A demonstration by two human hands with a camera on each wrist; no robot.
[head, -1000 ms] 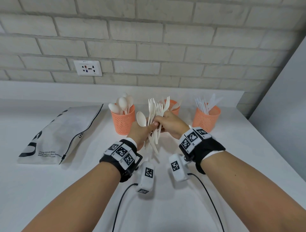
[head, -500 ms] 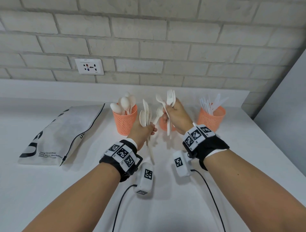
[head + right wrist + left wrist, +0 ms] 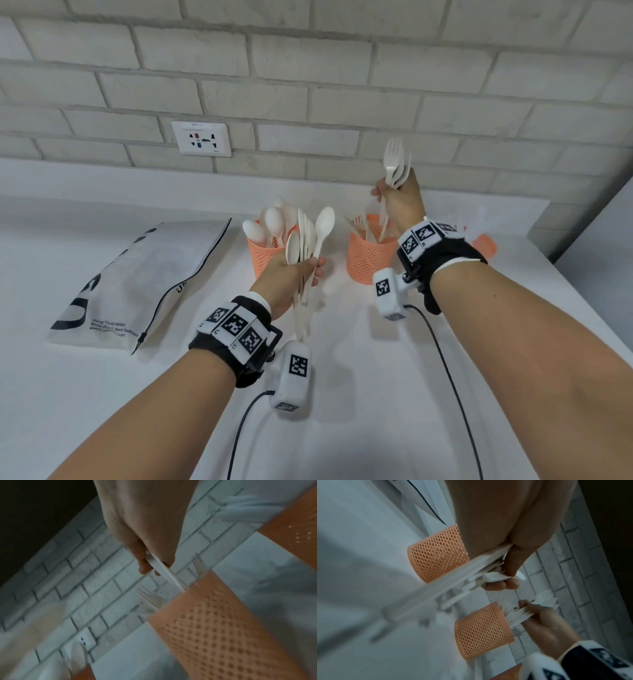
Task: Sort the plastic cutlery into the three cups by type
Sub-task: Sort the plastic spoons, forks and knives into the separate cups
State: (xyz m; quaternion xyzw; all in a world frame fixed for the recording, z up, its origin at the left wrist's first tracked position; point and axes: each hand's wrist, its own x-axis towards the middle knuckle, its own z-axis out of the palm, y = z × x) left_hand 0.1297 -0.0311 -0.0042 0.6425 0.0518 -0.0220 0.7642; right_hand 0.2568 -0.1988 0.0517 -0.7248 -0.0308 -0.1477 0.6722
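white counter (image 3: 342, 428) along a pale brick wall (image 3: 342, 85); wall socket (image 3: 201, 138) set low in the bricks, left of centre. small print above its holes too small to read.

three orange mesh cups stood in a row near the back edge. left cup (image 3: 263, 255) held spoons, bowls up. middle cup (image 3: 368, 255) held forks; tines showed over its rim in the right wrist view (image 3: 150, 601). right cup (image 3: 483, 245) was mostly hidden behind the right wrist band, only an orange edge visible from the head camera; its contents were a pale blur.

left hand (image 3: 289, 279) was closed round a mixed bundle of cutlery (image 3: 308, 240), heads up, handles hanging below the fist, held in front of the left cup and partly blocking it. one spoon bowl stood out to the right of the bundle.

right hand (image 3: 399, 202) was closed round a few forks (image 3: 394, 162), tines up, raised above the middle cup. handle ends reached down to about the cup's rim; could not tell whether they were inside.

white zip bag (image 3: 137, 281) lay flat on the counter, left of the cups. large black letters, partly legible: "u", "n". small print near the corner blurred, seemed to include "fashion".

both wrists carried black bands with square black-and-white marker tags, a white camera block under each, black cables trailing toward the viewer.
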